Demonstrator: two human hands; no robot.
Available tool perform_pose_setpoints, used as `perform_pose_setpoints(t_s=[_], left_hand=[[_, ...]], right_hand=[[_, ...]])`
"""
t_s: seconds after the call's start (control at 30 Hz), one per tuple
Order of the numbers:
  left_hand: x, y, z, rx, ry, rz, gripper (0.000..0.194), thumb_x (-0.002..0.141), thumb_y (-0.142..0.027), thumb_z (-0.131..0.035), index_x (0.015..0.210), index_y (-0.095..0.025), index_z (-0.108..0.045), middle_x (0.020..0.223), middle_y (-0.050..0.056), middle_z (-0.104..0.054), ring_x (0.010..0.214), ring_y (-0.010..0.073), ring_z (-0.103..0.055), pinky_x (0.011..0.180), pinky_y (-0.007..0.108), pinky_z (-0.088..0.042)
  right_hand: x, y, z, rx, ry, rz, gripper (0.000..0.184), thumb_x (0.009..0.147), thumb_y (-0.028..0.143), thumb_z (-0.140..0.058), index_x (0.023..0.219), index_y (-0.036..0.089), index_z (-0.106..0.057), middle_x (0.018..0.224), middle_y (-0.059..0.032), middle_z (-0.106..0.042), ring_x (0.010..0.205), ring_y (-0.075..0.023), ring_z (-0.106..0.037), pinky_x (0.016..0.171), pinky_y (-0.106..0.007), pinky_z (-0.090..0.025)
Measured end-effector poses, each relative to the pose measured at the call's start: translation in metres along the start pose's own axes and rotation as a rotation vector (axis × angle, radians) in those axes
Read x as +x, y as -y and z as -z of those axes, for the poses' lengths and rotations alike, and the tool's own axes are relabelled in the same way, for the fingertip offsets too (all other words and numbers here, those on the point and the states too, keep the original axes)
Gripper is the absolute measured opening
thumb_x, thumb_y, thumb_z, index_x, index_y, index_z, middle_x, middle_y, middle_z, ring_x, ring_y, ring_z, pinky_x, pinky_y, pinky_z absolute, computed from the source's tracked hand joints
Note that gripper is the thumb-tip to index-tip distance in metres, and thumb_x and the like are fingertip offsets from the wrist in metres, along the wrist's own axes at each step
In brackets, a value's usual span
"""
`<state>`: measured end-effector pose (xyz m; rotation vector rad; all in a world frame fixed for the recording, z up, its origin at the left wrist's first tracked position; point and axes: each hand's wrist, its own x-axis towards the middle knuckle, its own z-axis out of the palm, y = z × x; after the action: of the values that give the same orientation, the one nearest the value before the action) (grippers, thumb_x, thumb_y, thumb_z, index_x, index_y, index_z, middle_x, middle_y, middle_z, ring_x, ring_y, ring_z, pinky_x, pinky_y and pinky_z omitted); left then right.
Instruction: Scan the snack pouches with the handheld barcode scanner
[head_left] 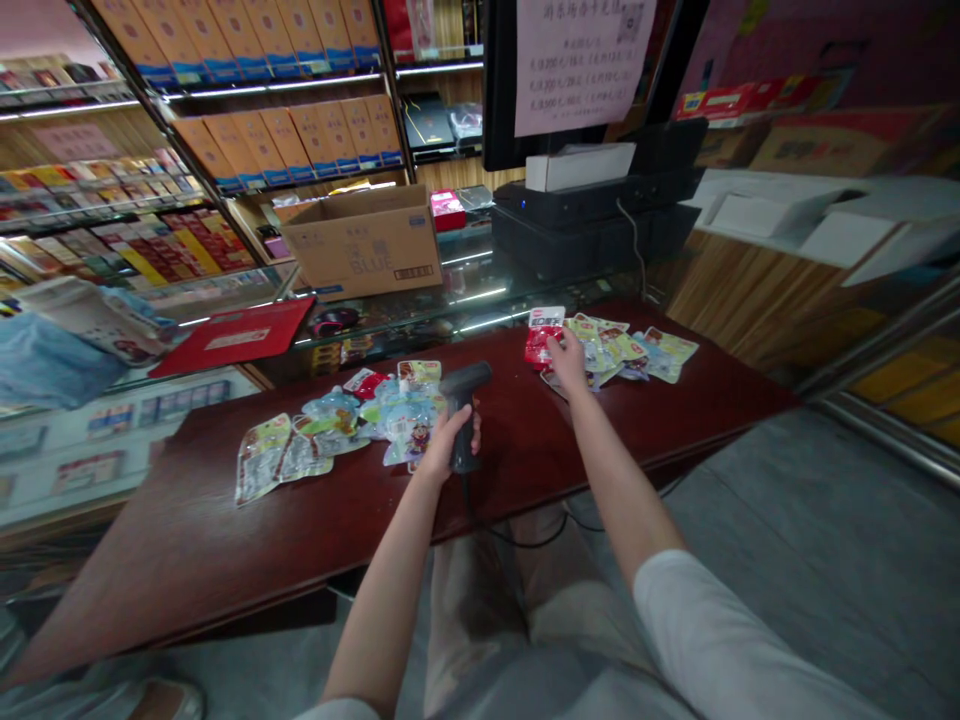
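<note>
My left hand [452,437] is closed around the grip of a dark handheld scanner [465,392], held upright over a dark red table [225,540]. Just left of it lies a spread of several small snack packets [337,425]. My right hand [568,362] reaches forward onto a second pile of packets [637,350] at the table's far right. Its fingers rest on a red packet [541,343] at the pile's left edge, and I cannot tell whether they grip it.
A glass counter [465,300] runs behind the table with a cardboard box [364,245], a red folder [236,337] and a black printer [592,215] on it. Shelves of boxed goods [247,120] fill the back left. The scanner's cable [525,540] hangs below the table edge.
</note>
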<state>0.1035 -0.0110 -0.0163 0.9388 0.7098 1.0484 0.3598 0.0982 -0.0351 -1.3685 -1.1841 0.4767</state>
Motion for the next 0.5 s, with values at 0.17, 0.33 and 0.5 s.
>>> perform_pose_setpoints(t_s=[0.17, 0.33, 0.5], left_hand=[[0.001, -0.004, 0.001, -0.08, -0.038, -0.072, 0.051, 0.07, -0.05, -0.077, 0.1, -0.017, -0.054, 0.064, -0.006, -0.054, 0.042, 0.0066, -0.046, 0.039, 0.021, -0.036], [0.0, -0.006, 0.001, -0.092, -0.032, -0.093, 0.047, 0.07, -0.048, -0.077, 0.098, -0.017, -0.055, 0.064, -0.006, -0.054, 0.042, 0.0064, -0.045, 0.039, 0.022, -0.036], [-0.001, -0.007, -0.001, -0.112, -0.044, -0.125, 0.045, 0.071, -0.048, -0.077, 0.094, -0.018, -0.053, 0.064, -0.006, -0.054, 0.042, 0.0068, -0.045, 0.04, 0.022, -0.036]], right_hand=[[0.021, -0.002, 0.042, -0.307, -0.183, 0.11, 0.051, 0.082, 0.018, -0.046, 0.133, 0.014, -0.048, 0.116, -0.0171, -0.066, 0.107, -0.0276, -0.062, 0.102, -0.047, -0.044], [0.022, -0.018, 0.064, -0.607, -0.125, 0.053, 0.044, 0.085, 0.015, -0.041, 0.125, 0.01, -0.057, 0.121, -0.0231, -0.062, 0.118, -0.0336, -0.055, 0.105, -0.054, -0.038], [0.003, -0.025, 0.059, -0.742, -0.217, 0.06, 0.038, 0.089, 0.026, -0.046, 0.121, 0.014, -0.062, 0.144, -0.0224, -0.046, 0.132, -0.0363, -0.042, 0.108, -0.059, -0.032]])
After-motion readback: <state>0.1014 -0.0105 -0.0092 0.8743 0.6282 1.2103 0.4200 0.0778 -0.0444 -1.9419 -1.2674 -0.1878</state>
